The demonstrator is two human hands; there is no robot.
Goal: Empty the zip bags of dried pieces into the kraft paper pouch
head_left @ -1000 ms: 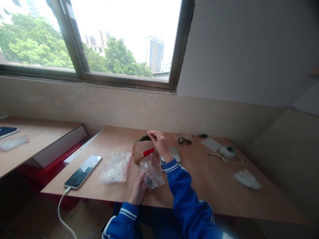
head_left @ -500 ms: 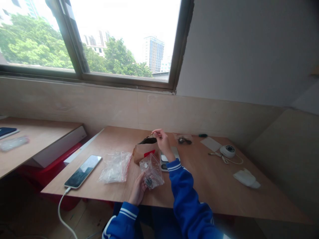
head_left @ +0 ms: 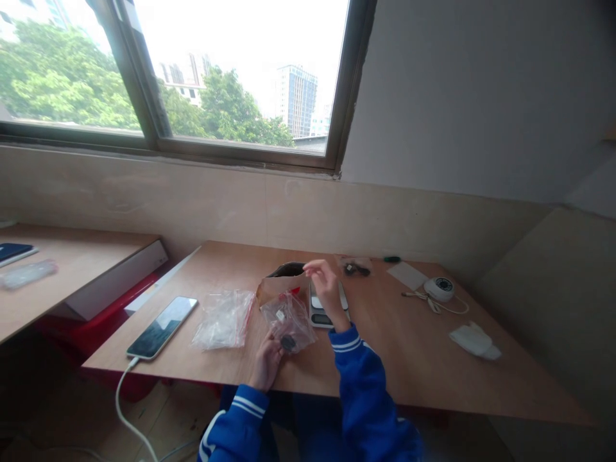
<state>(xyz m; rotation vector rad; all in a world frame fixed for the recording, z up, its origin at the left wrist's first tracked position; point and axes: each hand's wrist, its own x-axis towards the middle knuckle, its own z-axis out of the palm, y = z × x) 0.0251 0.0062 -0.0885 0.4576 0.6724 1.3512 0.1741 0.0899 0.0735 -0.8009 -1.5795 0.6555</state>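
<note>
My left hand [head_left: 266, 360] grips the lower left of a clear zip bag [head_left: 299, 327], which has a round black piece and a small white label inside. Right behind that bag stands a brown paper bag [head_left: 269, 290], its dark mouth open at the top and a red mark on its front. By the paper bag's right rim is my right hand [head_left: 325, 285], fingers stretched out and holding nothing that I can see. Partly under my right wrist lies a kitchen scale [head_left: 320, 319] with a small display.
To the left lie a stack of clear bags [head_left: 224, 321] and a phone [head_left: 163, 327] on a white cable. At the back right are another bag with black parts [head_left: 356, 266], a white card [head_left: 407, 276], a dome camera [head_left: 439, 289] and a crumpled white wrapper [head_left: 475, 340].
My right hand has let go of the paper bag's rim and moved slightly right, its fingers loosening. The clear bag in my left hand has shifted a little left and turned.
</note>
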